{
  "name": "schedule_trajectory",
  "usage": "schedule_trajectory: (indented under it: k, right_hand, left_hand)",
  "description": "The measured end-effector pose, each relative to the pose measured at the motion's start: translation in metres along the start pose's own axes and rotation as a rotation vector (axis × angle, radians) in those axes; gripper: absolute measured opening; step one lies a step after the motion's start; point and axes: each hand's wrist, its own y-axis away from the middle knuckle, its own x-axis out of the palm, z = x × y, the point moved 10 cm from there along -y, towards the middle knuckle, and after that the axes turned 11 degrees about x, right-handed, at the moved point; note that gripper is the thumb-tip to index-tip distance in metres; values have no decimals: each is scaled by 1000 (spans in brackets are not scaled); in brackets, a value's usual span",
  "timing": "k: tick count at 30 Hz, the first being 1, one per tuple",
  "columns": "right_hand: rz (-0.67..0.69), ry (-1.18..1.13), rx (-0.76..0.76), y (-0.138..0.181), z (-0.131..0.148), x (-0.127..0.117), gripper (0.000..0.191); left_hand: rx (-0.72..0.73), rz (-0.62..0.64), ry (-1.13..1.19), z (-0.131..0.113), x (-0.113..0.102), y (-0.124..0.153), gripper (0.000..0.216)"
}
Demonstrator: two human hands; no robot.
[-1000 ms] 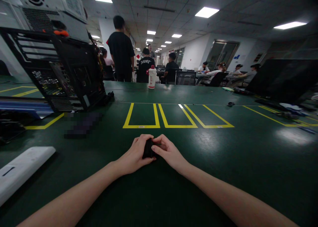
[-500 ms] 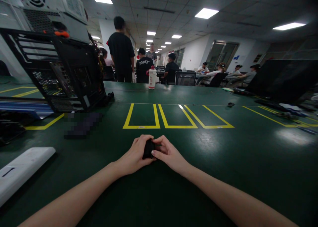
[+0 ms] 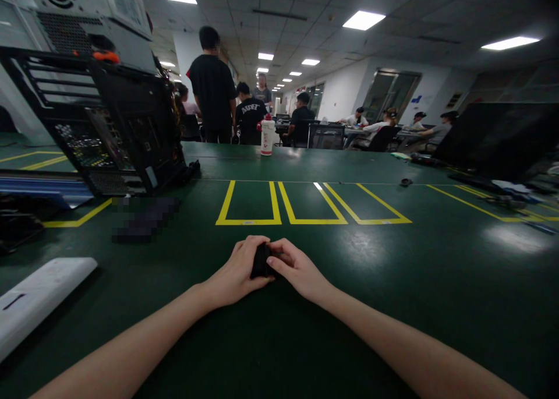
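A small black box-like object [image 3: 261, 262] is between my two hands, low over the green table [image 3: 279, 341]. My left hand [image 3: 242, 268] is wrapped round its left side, with thumb below and fingers over the top. From the right, my right hand [image 3: 297, 268] pinches its right edge with thumb and fingertips. Much of the object is covered by my fingers, so its exact kind does not show. Just beyond my hands, yellow tape outlines [image 3: 248, 222] mark the table surface.
At left stand an open black computer case [image 3: 144, 131] and a grey metal unit [image 3: 96, 20] on it. A white power strip-like bar [image 3: 48, 300] lies near left. A white bottle [image 3: 267, 137] stands at the far edge; a dark monitor [image 3: 498, 140] is at right. People are beyond.
My hands and the black object stay almost in place; the right thumb has shifted up slightly. In the background, people have moved a little.
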Motion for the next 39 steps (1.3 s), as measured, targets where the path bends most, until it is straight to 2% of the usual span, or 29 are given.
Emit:
schedule_trajectory:
  k: [4, 10, 16, 24, 31, 39]
  right_hand:
    - [62, -63, 4, 2, 2, 4, 21]
    - [-19, -46, 0, -1, 2, -1, 12]
    - [-36, -5, 34, -4, -4, -5, 24]
    - [89, -76, 4, -4, -4, 2, 25]
    - [15, -5, 9, -3, 0, -2, 14]
    - [-10, 65, 69, -2, -2, -2, 25]
  left_hand:
    - [-14, 6, -5, 0, 0, 0, 52]
    - [-6, 20, -13, -2, 0, 0, 52]
    - [-1, 9, -11, 1, 1, 0, 53]
    - [-7, 6, -15, 3, 2, 1, 54]
    - [34, 12, -45, -3, 0, -2, 54]
    - [-22, 8, -18, 3, 0, 1, 54]
